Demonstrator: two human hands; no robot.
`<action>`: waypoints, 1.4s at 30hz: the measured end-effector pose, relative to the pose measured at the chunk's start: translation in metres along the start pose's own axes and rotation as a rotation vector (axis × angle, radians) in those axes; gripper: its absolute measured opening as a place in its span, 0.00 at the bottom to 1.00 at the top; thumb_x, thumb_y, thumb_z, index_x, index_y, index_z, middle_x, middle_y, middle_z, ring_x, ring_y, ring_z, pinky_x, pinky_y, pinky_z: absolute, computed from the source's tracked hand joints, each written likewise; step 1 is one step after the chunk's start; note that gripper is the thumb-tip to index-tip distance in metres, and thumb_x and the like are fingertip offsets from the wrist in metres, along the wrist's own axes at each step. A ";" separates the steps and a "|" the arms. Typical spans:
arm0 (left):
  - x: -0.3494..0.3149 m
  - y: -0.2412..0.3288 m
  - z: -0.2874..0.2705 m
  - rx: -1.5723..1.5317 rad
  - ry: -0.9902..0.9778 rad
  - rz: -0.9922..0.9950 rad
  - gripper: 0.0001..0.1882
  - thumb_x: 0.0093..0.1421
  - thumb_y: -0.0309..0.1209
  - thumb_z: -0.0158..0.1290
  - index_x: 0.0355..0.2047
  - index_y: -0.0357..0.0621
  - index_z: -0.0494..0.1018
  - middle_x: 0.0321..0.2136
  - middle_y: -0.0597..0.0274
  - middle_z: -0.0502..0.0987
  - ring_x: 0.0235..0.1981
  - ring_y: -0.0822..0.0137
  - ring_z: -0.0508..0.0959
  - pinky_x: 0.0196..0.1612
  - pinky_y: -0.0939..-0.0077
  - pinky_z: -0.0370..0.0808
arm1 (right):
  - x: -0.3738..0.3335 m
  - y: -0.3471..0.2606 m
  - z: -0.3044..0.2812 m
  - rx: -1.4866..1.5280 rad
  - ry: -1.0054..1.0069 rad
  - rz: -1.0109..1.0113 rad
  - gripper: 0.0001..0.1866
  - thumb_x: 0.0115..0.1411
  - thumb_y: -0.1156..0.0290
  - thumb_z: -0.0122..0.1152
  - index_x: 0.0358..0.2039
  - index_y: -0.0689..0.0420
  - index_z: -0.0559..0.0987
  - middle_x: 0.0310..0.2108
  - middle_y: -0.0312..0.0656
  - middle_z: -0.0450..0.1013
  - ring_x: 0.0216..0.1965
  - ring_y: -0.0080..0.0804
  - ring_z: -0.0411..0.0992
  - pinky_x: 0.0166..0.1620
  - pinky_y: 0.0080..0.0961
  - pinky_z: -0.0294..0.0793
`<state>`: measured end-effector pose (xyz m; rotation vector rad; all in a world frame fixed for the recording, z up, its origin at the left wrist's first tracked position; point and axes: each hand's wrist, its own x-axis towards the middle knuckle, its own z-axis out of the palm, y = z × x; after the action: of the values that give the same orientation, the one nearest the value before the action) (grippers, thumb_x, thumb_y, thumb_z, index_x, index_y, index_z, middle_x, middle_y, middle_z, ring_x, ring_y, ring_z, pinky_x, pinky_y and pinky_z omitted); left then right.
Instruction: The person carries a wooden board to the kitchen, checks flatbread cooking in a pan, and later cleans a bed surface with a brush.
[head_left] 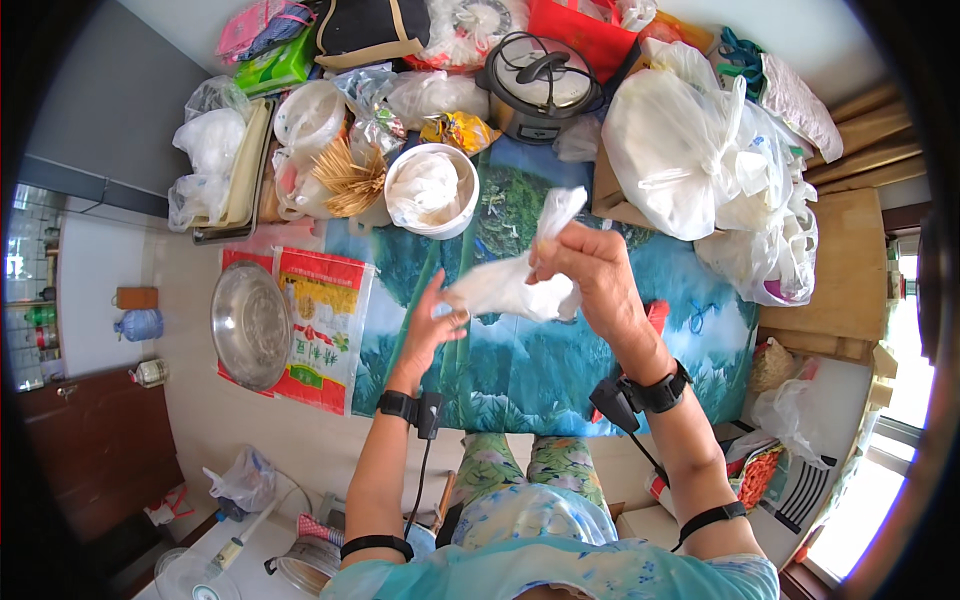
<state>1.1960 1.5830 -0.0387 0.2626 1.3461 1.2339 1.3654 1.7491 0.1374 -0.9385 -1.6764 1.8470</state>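
Above the middle of the table I hold up a white plastic bag [510, 288], slightly smeared by motion. My right hand [592, 270] is closed on its gathered neck, and a twisted end sticks up past the fingers. My left hand [432, 325] is at the bag's left end with fingers apart; whether a fingertip touches the plastic I cannot tell. What the bag contains, if anything, is hidden. Beyond my hands stands a white tub [468, 212] with crumpled white plastic in it. Under my right forearm, a red object [657, 315] is partly covered.
A blue-green scenic tablecloth [520, 380] covers the table. At left, a metal basin [248, 325] rests on a red printed sack [325, 330]. Wooden skewers [350, 178], an electric cooker [540, 90] and a large white bag [665, 150] line the far side.
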 end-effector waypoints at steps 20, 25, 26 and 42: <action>0.154 0.039 -0.058 0.307 0.128 0.616 0.34 0.51 0.24 0.56 0.56 0.31 0.55 0.56 0.53 0.56 0.56 0.61 0.61 0.57 0.71 0.60 | 0.149 0.095 0.060 0.023 0.117 0.017 0.13 0.57 0.69 0.55 0.37 0.66 0.75 0.32 0.36 0.71 0.34 0.22 0.68 0.41 0.19 0.65; 0.165 0.052 -0.052 0.296 -0.074 0.519 0.30 0.47 0.21 0.55 0.52 0.34 0.60 0.53 0.56 0.59 0.53 0.63 0.64 0.54 0.72 0.62 | 0.145 0.124 0.067 -0.242 0.073 -0.107 0.15 0.56 0.71 0.56 0.41 0.66 0.74 0.36 0.37 0.69 0.35 0.21 0.67 0.40 0.20 0.66; 0.163 0.051 -0.056 0.262 -0.048 0.518 0.26 0.47 0.21 0.56 0.48 0.35 0.64 0.46 0.54 0.65 0.50 0.61 0.67 0.53 0.71 0.64 | 0.139 0.126 0.069 -0.098 0.067 -0.052 0.16 0.54 0.71 0.56 0.41 0.68 0.73 0.40 0.41 0.68 0.37 0.28 0.69 0.42 0.23 0.67; 0.147 0.120 0.010 0.822 0.171 0.799 0.25 0.51 0.18 0.50 0.52 0.39 0.64 0.34 0.55 0.71 0.32 0.61 0.73 0.35 0.73 0.71 | 0.120 0.135 0.045 0.074 0.061 -0.156 0.14 0.51 0.83 0.47 0.38 0.67 0.75 0.46 0.44 0.69 0.45 0.33 0.68 0.48 0.23 0.66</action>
<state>1.1063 1.7509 -0.0302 1.4046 1.9422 1.2697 1.2664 1.7884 -0.0159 -0.8020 -1.5860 1.7473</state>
